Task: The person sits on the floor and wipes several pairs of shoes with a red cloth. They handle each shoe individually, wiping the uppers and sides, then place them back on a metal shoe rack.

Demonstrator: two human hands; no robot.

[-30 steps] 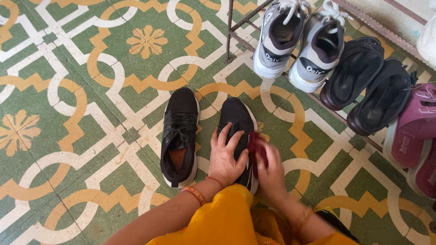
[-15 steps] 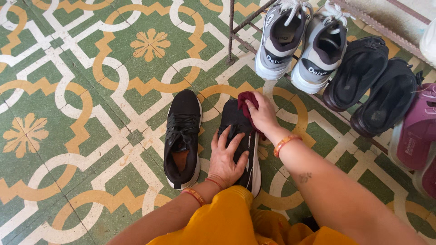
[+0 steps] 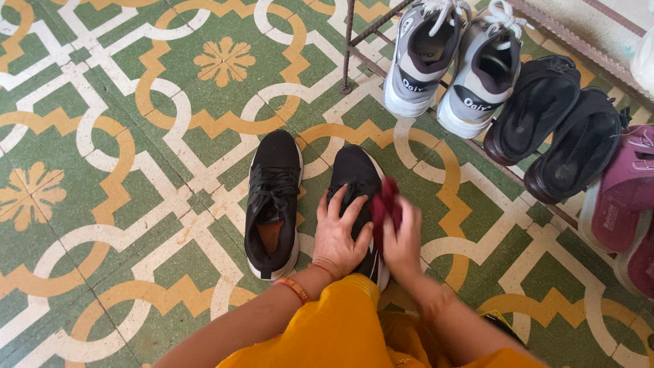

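Now the dark red cloth point(image 3: 385, 202), bunched in the clenched right hand point(image 3: 402, 242), has been drawn back from the toe to the side of the black shoe point(image 3: 355, 182), which is pinned flat to the tiled floor point(image 3: 122, 204) by the spread left hand point(image 3: 337, 238); the wiping stroke appears repeated.

A second black sneaker point(image 3: 274, 204) lies on the green, yellow and white patterned floor tiles point(image 3: 122, 136). Along a low metal rack point(image 3: 354, 51) sit grey sneakers point(image 3: 446, 68), dark brown slip-ons point(image 3: 555, 129) and pink shoes point(image 3: 623, 204).
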